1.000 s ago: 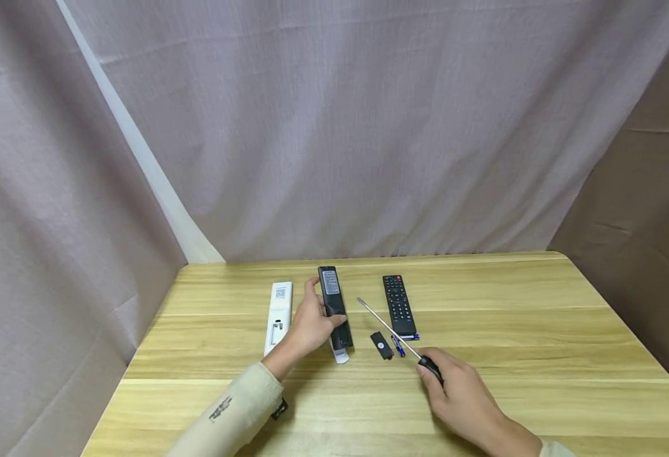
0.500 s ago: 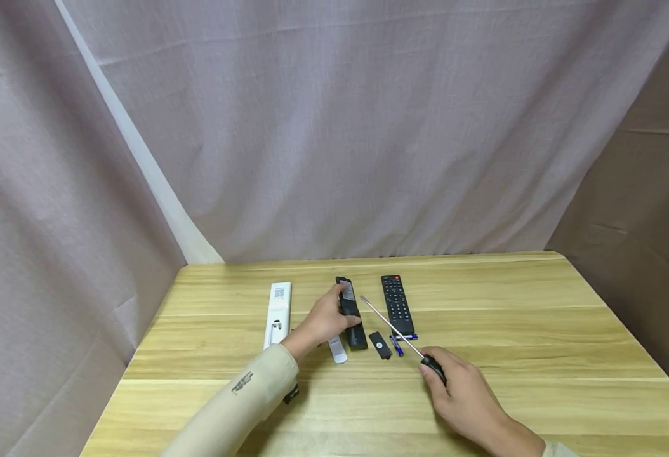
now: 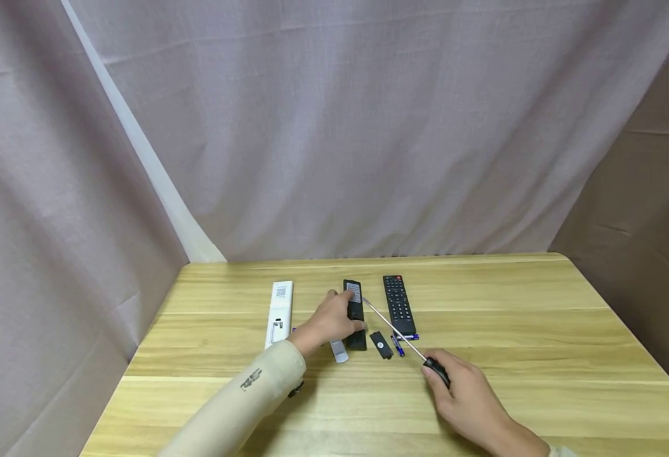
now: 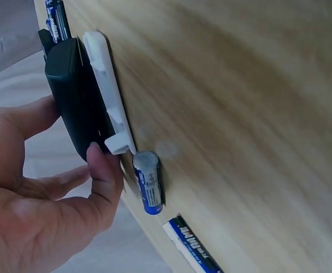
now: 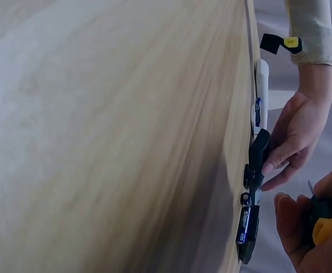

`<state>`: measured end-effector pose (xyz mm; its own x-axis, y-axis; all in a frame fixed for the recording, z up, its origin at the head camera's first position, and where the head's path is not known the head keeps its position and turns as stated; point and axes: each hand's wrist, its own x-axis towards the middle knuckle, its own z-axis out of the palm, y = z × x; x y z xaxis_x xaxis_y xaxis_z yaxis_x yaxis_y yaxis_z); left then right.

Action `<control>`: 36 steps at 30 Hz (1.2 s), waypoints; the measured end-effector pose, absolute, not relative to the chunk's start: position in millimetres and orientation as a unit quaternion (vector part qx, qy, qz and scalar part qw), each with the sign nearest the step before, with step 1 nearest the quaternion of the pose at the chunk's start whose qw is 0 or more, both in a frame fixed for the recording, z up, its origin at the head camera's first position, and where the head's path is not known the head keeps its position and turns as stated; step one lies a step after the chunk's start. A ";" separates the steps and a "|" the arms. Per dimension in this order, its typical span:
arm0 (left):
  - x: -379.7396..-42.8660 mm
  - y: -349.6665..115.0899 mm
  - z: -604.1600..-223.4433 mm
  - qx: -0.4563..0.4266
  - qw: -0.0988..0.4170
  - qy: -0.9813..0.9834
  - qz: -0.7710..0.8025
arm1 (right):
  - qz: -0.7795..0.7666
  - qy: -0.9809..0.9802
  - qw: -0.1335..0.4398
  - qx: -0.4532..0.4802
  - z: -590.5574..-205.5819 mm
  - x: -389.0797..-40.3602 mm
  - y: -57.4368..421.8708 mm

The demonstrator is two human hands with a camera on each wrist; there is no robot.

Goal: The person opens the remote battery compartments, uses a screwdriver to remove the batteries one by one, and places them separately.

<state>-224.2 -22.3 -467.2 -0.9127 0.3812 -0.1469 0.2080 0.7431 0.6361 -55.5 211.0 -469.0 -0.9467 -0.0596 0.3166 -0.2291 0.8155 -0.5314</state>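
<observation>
My left hand (image 3: 330, 319) holds a black remote control (image 3: 357, 341) near the middle of the table, its labelled back facing up. In the left wrist view the thumb and fingers lie along the sides of this remote (image 4: 72, 94), close over the table. A white battery cover (image 4: 104, 79) lies beside it. My right hand (image 3: 471, 393) grips the handle of a flat-blade screwdriver (image 3: 394, 330), the shaft pointing left and away, its tip near the held remote. Yellow and black show on the screwdriver handle (image 5: 326, 228) in the right wrist view.
A second black remote (image 3: 398, 304) lies buttons up on the right, with blue batteries (image 3: 398, 346) at its near end. Left of them is a small black battery cover (image 3: 381, 345). A white remote (image 3: 279, 314) lies back up on the left. More batteries (image 4: 148, 185) lie near my left hand.
My left hand has moved the black remote to the right and lowered it toward the table, uncovering the white battery cover. The right hand with the screwdriver has hardly moved.
</observation>
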 end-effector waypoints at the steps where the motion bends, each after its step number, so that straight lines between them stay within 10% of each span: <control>1: -224.3 -22.1 -467.1 0.160 0.135 0.926 0.315 | 0.294 -0.942 0.145 0.077 -469.0 -56.0 211.0; 36: -201.1 -44.9 -460.8 0.169 0.098 0.950 0.243 | 0.296 -0.940 0.148 0.084 -469.2 -57.5 210.5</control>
